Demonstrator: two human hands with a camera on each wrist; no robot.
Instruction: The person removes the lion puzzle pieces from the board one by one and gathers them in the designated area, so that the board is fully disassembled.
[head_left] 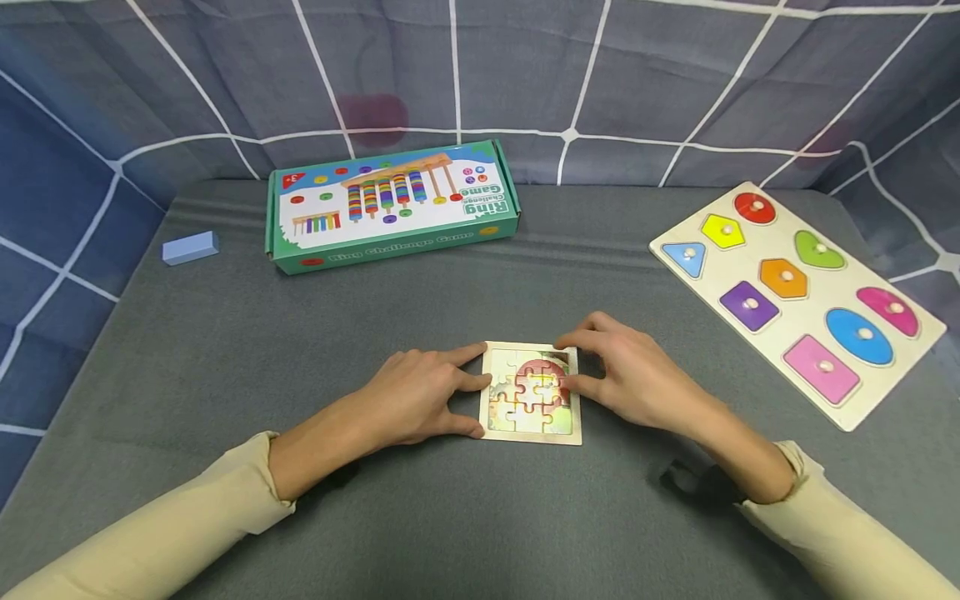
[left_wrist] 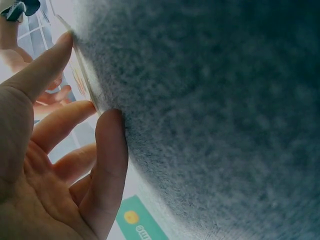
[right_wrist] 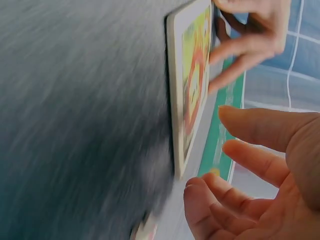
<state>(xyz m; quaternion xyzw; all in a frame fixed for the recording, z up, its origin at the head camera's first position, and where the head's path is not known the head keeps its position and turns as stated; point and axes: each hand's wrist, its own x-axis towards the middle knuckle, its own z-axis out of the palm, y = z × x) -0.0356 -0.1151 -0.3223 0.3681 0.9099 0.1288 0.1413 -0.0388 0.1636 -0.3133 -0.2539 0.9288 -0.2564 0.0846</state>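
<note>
A small square wooden jigsaw puzzle (head_left: 528, 425) with a reddish round picture lies flat on the grey tabletop, its pieces sitting inside a pale frame. My left hand (head_left: 416, 396) is at its left side, thumb and fingers spread and touching the frame's edge. In the left wrist view, those fingertips (left_wrist: 65, 42) meet the thin edge of the frame. Over the puzzle's right side is my right hand (head_left: 637, 375), fingers bent loosely. The right wrist view shows the right hand (right_wrist: 265, 170) a little apart from the puzzle (right_wrist: 176, 95), nothing between its thumb and fingers.
A green Ring Challenge Game box (head_left: 393, 208) lies behind the puzzle. Left of it is a blue block (head_left: 191, 247). A knobbed shape board (head_left: 750, 337) lies at the right. Dark checked cloth (head_left: 510, 83) hangs along the back and sides.
</note>
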